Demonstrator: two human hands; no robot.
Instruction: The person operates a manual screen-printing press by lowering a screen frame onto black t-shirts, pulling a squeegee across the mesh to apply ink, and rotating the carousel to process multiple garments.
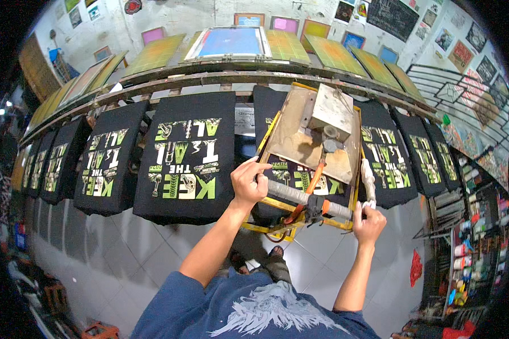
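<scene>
Both my hands are closed on a flash dryer, a flat metal panel (pixel 288 133) in a yellow frame with a box-shaped housing (pixel 332 112) on top. Its near side has a grey-wrapped handle bar (pixel 287 192). My left hand (pixel 250 182) curls round the left end of the bar, and my right hand (pixel 369 224) grips the right end. An orange hose (pixel 316 178) runs from the housing to the bar's middle. The dryer is over a printed black T-shirt (pixel 266 101), hiding much of it. Left of it lies another black T-shirt (pixel 186 161) with green and white lettering.
More printed black T-shirts (pixel 108 158) lie in a row on both sides. Behind them runs a long rail (pixel 169 83) with several screen frames, one blue (pixel 227 42). Shelves of bottles (pixel 464 263) stand at the right; a red cloth (pixel 416 268) lies on the tiled floor (pixel 124 254).
</scene>
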